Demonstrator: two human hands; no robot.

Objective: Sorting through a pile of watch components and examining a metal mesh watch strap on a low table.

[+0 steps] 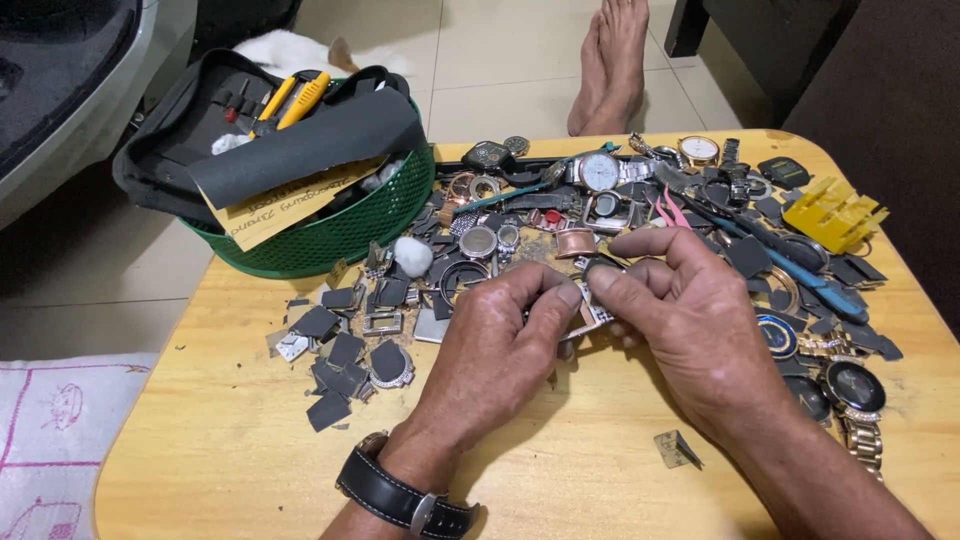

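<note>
Nearest, a black wristwatch circles the left wrist, and both forearms reach forward over the wooden tabletop. A small folded metal scrap lies alone by the right forearm. Just beyond, the left hand and right hand meet at the fingertips above the tabletop's middle, knuckles up, each grip pinched on one small metal watch part. That part is mostly hidden by the fingers; its long axis seems to run left to right between the hands, though which way it points cannot be told. Farther out spreads a litter of dark glass shards, watch cases and straps, a silver white-dialled watch, and a yellow plastic holder at the right. Beyond them sits a green basket with a tool pouch, then bare feet on the tiled floor.
</note>
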